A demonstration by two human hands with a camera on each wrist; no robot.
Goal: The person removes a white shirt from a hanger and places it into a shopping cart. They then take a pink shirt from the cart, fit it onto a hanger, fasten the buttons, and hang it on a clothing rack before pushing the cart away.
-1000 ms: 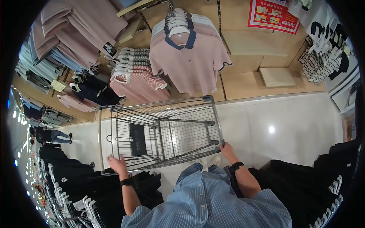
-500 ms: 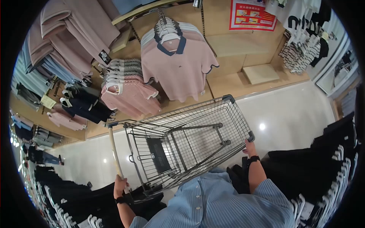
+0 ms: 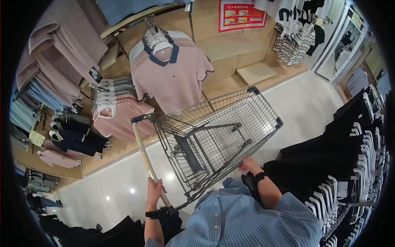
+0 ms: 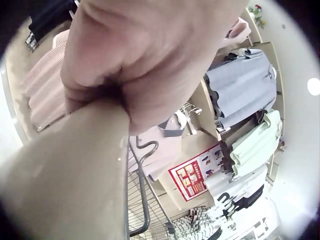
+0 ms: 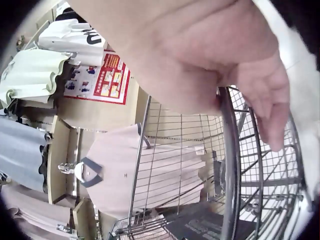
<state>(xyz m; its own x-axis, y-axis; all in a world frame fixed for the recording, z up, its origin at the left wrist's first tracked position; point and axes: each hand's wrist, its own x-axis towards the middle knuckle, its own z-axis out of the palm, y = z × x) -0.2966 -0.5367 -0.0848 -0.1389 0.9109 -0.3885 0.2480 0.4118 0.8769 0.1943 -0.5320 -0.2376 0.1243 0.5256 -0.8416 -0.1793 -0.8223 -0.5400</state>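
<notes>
A grey wire shopping cart (image 3: 222, 149) stands in front of me, its basket holding nothing. My left hand (image 3: 154, 191) grips the pale handle bar (image 3: 144, 156) near its closer end. In the left wrist view, the fingers of that hand (image 4: 145, 55) wrap round the thick bar (image 4: 75, 170). At the near side of the basket is my right hand (image 3: 250, 165). The right wrist view has this hand (image 5: 215, 65) laid over the dark top rail (image 5: 230, 155), fingers loosely extended beyond it toward the mesh.
Pink polo shirts (image 3: 173, 78) hang on the wooden wall display beyond the cart. Racks of black garments (image 3: 317, 160) on white hangers flank the aisle at right and lower left. A red-bordered poster (image 3: 242, 15) is on the wall; shiny floor (image 3: 119, 185) runs leftward.
My left hand has gone from loosely beside the cart to gripping its handle. My right hand has left the front corner and come back along the side rail. The cart has turned relative to me.
</notes>
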